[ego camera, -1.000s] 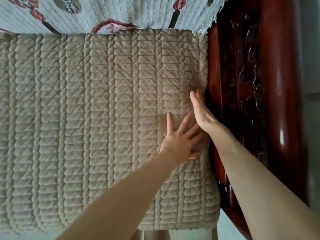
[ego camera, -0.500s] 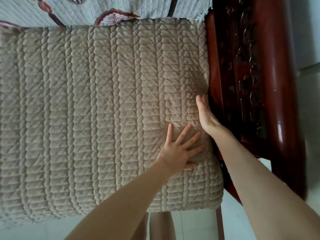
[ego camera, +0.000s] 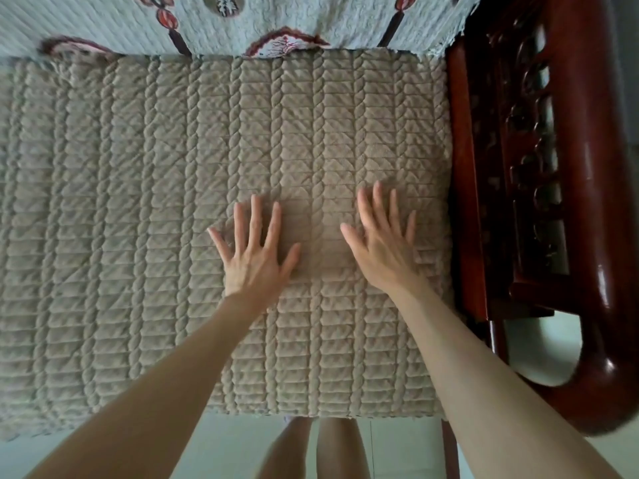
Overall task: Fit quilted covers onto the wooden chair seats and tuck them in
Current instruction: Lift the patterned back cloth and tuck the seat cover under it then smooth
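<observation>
1. The quilted cover [ego camera: 173, 202] is spread flat over the whole chair seat. Its far edge runs under the patterned back cloth [ego camera: 276, 22], its near edge hangs over the front, and its right edge sits tight against the carved wooden armrest [ego camera: 587, 202].
2. The left hand [ego camera: 254, 257] is palm down on the cover with its fingers straight and fanned out, gripping nothing. My guess is it's pressing the quilting flat so it doesn't bunch.
3. The right hand [ego camera: 383, 250] is doing the same just beside it, flat and spread, closer to the armrest side but not touching the wood. Looks like a smoothing pass to me, not a tuck.
4. The right edge looks pretty much settled along the armrest rail. I can't tell how deep it goes into the gap.
5. Container-wise there's nothing here, no box or basket. The closest thing is that seam between seat and armrest, and only the cover's edge goes in there.
6. Further out there's pale floor [ego camera: 536, 344] under the armrest curve, and the person's legs [ego camera: 332, 451] at the front edge.
</observation>
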A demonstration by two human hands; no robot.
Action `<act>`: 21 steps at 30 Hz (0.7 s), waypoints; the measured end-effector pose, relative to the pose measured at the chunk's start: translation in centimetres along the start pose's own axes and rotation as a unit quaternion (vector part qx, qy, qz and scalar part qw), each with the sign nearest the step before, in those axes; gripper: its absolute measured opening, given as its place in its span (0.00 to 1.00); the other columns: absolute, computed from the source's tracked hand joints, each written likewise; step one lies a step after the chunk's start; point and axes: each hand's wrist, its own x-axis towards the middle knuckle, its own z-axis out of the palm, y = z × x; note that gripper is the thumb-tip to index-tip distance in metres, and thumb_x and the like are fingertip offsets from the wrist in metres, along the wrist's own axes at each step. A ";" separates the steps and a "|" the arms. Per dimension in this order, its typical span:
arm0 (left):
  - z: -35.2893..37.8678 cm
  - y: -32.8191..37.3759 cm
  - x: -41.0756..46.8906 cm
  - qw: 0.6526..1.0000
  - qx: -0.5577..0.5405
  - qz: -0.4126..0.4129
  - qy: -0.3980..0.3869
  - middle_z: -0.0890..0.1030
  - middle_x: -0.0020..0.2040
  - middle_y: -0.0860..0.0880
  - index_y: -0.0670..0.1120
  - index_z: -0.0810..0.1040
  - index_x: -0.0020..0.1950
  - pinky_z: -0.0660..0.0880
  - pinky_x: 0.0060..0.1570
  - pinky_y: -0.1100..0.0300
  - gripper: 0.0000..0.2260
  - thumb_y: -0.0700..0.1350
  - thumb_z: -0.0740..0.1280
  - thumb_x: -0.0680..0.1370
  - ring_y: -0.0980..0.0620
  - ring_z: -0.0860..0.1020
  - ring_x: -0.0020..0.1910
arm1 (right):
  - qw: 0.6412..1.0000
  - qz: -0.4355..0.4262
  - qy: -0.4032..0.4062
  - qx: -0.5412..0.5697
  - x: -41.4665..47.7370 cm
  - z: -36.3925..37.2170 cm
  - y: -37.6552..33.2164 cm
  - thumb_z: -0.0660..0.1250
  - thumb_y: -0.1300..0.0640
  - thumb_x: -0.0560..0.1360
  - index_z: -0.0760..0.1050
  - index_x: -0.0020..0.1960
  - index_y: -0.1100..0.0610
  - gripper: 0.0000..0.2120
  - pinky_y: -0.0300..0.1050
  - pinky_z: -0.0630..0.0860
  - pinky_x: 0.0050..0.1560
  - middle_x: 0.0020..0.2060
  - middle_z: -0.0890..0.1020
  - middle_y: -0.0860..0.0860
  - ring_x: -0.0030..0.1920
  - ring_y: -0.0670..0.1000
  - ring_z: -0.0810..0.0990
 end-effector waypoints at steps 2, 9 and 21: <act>1.4 1.0 -0.5 1.000 0.024 -0.016 0.008 0.41 0.79 0.47 0.54 0.37 0.77 0.38 0.69 0.30 0.32 0.65 0.38 0.77 0.42 0.38 0.77 | 0.998 0.014 0.016 -0.054 -0.5 1.2 1.4 0.41 0.35 0.79 0.33 0.77 0.46 0.32 0.57 0.32 0.74 0.76 0.32 0.46 0.75 0.49 0.30; 3.9 5.0 -4.9 0.996 -0.027 0.081 -0.002 0.47 0.79 0.48 0.53 0.46 0.78 0.43 0.69 0.31 0.29 0.64 0.42 0.80 0.41 0.43 0.77 | 0.989 0.130 0.046 -0.060 -3.9 1.6 4.2 0.39 0.31 0.76 0.35 0.78 0.54 0.40 0.64 0.42 0.75 0.77 0.37 0.56 0.78 0.55 0.37; 4.6 1.0 -4.4 0.996 -0.025 -0.074 0.043 0.51 0.79 0.47 0.50 0.48 0.78 0.39 0.69 0.31 0.30 0.62 0.45 0.80 0.38 0.45 0.77 | 0.984 0.027 0.098 -0.149 1.9 2.6 1.4 0.38 0.31 0.76 0.42 0.79 0.50 0.37 0.62 0.39 0.74 0.79 0.43 0.50 0.78 0.55 0.41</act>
